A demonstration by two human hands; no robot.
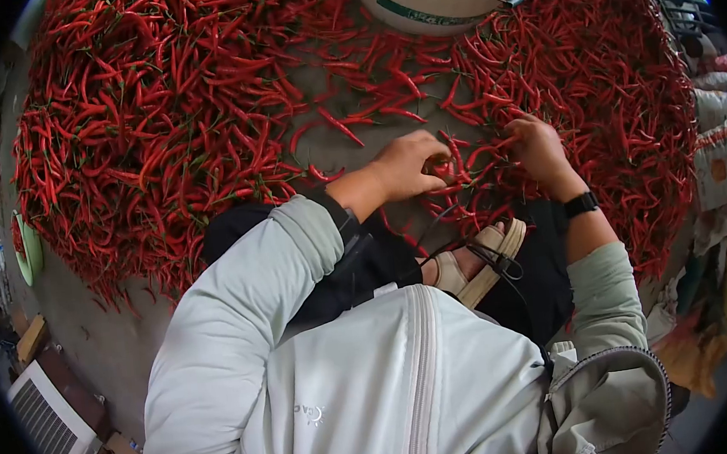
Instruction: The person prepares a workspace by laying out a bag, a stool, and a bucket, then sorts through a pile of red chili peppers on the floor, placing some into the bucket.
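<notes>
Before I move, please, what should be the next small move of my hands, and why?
I would probably bring the right hand slightly toward the left hand, staying low. Both are already down among the red peppers, and several peppers lie between them, so a short move should be enough.
</notes>
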